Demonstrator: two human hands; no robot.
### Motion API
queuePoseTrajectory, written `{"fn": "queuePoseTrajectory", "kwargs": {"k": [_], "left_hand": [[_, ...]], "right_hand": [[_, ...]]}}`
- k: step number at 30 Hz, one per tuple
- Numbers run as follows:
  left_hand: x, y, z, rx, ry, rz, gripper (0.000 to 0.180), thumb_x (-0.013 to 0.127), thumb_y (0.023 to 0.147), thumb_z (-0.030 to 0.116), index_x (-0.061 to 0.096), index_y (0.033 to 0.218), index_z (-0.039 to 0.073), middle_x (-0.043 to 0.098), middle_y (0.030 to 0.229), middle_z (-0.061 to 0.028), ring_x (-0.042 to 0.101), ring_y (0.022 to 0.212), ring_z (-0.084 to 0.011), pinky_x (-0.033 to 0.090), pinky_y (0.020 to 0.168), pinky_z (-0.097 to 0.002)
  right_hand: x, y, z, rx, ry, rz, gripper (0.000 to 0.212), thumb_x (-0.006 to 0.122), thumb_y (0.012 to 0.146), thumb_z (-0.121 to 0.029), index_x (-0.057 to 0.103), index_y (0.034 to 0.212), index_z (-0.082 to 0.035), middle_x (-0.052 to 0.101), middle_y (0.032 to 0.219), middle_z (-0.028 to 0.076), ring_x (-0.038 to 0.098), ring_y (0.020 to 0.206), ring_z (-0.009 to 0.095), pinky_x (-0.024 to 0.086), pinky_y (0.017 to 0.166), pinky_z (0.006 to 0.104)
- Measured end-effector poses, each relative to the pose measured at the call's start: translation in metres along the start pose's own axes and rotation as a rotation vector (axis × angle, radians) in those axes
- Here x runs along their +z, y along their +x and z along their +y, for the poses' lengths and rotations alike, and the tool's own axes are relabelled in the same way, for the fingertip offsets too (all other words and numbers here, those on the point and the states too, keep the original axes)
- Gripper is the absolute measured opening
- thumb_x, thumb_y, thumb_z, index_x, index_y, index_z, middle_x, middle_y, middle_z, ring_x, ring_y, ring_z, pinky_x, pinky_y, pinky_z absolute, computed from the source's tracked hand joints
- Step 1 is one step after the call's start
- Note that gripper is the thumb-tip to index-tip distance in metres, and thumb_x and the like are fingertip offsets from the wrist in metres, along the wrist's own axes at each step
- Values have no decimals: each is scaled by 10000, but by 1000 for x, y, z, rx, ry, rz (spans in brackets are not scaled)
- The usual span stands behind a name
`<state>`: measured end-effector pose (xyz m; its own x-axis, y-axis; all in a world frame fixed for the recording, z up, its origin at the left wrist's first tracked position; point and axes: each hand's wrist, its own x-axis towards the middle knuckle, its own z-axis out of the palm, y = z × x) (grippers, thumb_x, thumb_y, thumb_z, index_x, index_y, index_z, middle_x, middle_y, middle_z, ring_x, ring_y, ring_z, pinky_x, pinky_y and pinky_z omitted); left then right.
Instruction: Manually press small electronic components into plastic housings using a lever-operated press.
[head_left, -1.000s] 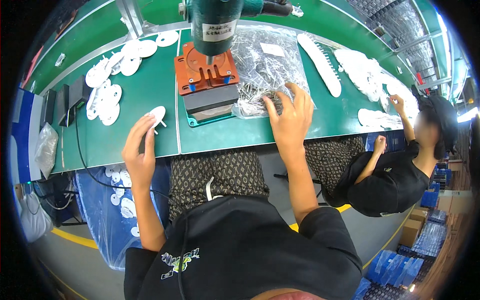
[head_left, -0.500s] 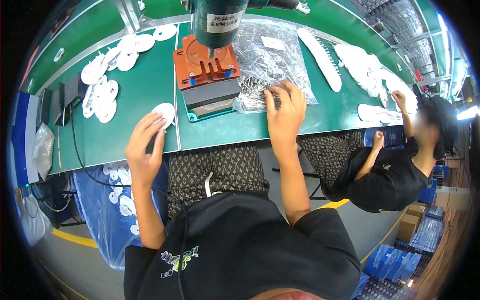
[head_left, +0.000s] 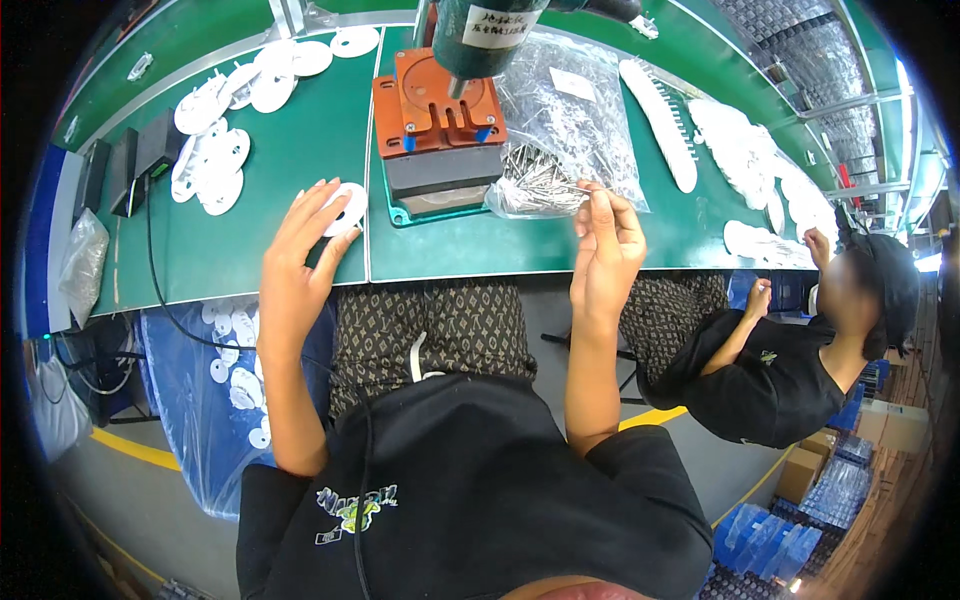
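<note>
My left hand point(head_left: 303, 245) holds a round white plastic disc point(head_left: 347, 208) by its edge over the green worktable, with fingers on its far left side and thumb below. Beside the front right corner of a clear plastic bag point(head_left: 575, 125), my right hand point(head_left: 610, 245) is raised with thumb and fingertips pinched together. Whatever is in that pinch is too small to make out. Thin metal pins point(head_left: 535, 180) lie heaped in the bag's near end. Between my hands stands an orange fixture point(head_left: 440, 105) on a dark block, under the green press head point(head_left: 485, 35).
White discs point(head_left: 215, 165) lie in groups at the left. On the right are a curved row of stacked white parts point(head_left: 660, 125) and a white pile point(head_left: 735, 150). A co-worker point(head_left: 790, 350) sits at the right. A blue bag of white parts point(head_left: 200, 400) hangs below the table's left edge.
My right hand has drawn back from the pins in the bag, toward me and to the right, and its fingers have come together. The left hand still has the disc. The whole view has shifted slightly.
</note>
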<state>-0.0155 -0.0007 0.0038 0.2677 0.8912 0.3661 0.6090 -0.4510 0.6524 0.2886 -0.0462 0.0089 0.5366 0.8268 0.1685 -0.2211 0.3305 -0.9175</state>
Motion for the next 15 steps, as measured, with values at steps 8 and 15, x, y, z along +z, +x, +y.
{"fn": "queuePoseTrajectory", "kwargs": {"k": [8, 15], "left_hand": [[20, -6, 34, 300, -101, 17, 277, 813, 753, 95, 754, 1022, 58, 710, 1131, -100, 643, 1139, -321, 523, 964, -408], [35, -10, 34, 277, -173, -3, 286, 830, 737, 143, 759, 1007, 80, 711, 1104, -67, 650, 1106, -280, 539, 923, -394]], "right_hand": [[29, -21, 6, 34, -93, -332, 88, 601, 978, -33, 582, 1035, 31, 721, 1023, 221, 666, 784, 144, 513, 684, 250], [46, -47, 33, -36, -187, -518, 129, 713, 913, -28, 656, 998, 50, 704, 987, 125, 694, 910, 165, 561, 841, 281]]}}
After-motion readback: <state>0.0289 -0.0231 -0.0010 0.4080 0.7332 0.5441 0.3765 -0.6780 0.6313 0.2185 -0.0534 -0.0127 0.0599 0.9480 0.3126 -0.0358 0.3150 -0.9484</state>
